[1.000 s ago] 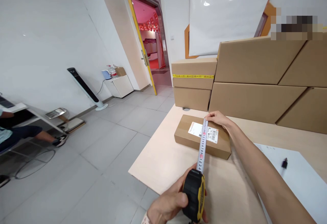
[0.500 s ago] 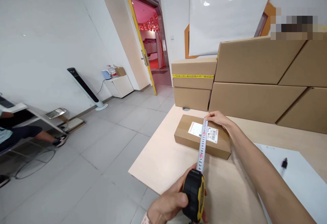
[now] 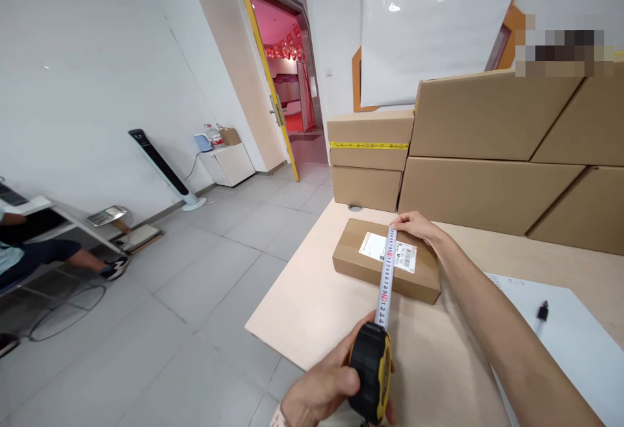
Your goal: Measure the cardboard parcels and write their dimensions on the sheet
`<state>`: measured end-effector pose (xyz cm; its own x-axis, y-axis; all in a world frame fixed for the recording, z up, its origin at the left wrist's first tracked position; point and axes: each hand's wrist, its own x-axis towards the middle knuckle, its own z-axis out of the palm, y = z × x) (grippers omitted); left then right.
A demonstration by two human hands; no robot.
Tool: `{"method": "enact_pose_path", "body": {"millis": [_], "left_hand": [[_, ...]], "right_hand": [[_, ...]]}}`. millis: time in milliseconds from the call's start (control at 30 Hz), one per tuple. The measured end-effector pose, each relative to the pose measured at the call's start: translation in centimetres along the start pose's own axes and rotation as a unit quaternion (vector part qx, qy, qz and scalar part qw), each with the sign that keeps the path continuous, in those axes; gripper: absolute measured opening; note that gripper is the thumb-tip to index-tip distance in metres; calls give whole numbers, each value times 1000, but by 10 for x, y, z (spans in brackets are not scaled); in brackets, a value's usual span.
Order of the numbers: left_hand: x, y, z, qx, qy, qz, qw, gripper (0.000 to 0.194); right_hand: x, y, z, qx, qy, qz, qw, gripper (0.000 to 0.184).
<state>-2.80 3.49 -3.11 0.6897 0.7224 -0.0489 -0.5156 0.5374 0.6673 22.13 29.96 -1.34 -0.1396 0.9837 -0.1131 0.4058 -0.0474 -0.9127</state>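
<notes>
Bench: box flat, in from its left edge. Your left hand grips the tape, fingers wrapped; right hand pinches the blade end. "1 2 3 4" nearest the case. Label print too small. Pose matches earlier frame.

Parcel on the tabletop, stacked cartons behind it, paper to its right, pen on the paper

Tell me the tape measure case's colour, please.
The case is black and yellow, clearest in the head view.
</notes>
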Motion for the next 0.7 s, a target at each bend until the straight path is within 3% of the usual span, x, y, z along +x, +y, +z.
{"method": "enact_pose_path", "body": {"millis": [533,700], "left_hand": [[3,0,-1,8,-29,-7,1000,106],[1,2,-1,-11,-20,-9,1000,103]], "right_hand": [[-5,-6,1,-4,-1,5,1000,11],[-13,-12,-2,2,1,-28,1000,22]]}}
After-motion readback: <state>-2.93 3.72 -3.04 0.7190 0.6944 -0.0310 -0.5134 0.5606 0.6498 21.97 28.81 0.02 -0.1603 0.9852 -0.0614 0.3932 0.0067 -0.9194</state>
